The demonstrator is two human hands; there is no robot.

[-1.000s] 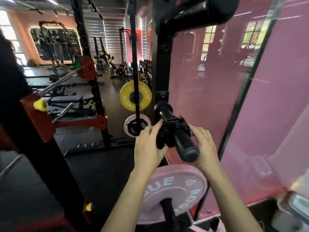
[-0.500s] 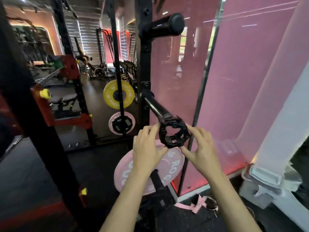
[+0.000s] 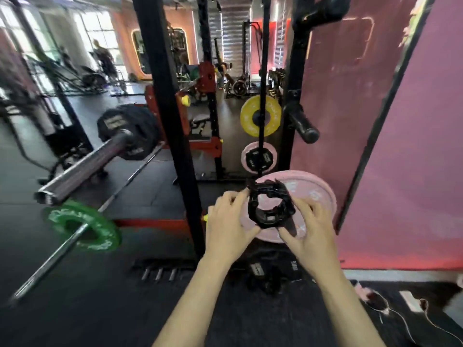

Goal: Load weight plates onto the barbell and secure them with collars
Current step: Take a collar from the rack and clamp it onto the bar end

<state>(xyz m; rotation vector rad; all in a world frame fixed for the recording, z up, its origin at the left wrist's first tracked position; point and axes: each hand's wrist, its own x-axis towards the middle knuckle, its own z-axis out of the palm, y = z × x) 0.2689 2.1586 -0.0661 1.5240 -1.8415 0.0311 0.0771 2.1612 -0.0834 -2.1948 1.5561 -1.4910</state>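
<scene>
A black ring-shaped barbell collar [image 3: 270, 205] is held in the air between both hands, free of any peg. My left hand [image 3: 229, 225] grips its left side and my right hand [image 3: 309, 230] pinches its lower right edge. To the left, a barbell sleeve [image 3: 85, 166] juts toward me with black plates [image 3: 130, 131] loaded on it. A second bar [image 3: 52, 261] carrying a green plate [image 3: 82, 225] lies low on the floor.
A black rack upright [image 3: 170, 126] stands just left of my hands. Behind the collar a pink plate [image 3: 315, 194] sits on a storage peg. An empty black peg [image 3: 302, 123], a yellow plate [image 3: 260, 115] and a small pink plate [image 3: 259, 157] are on the rack. A pink panel [image 3: 400, 146] is at right.
The collar has slid off the end of the storage peg and is now held free in both hands. The view has swung left, bringing the loaded barbell into sight.
</scene>
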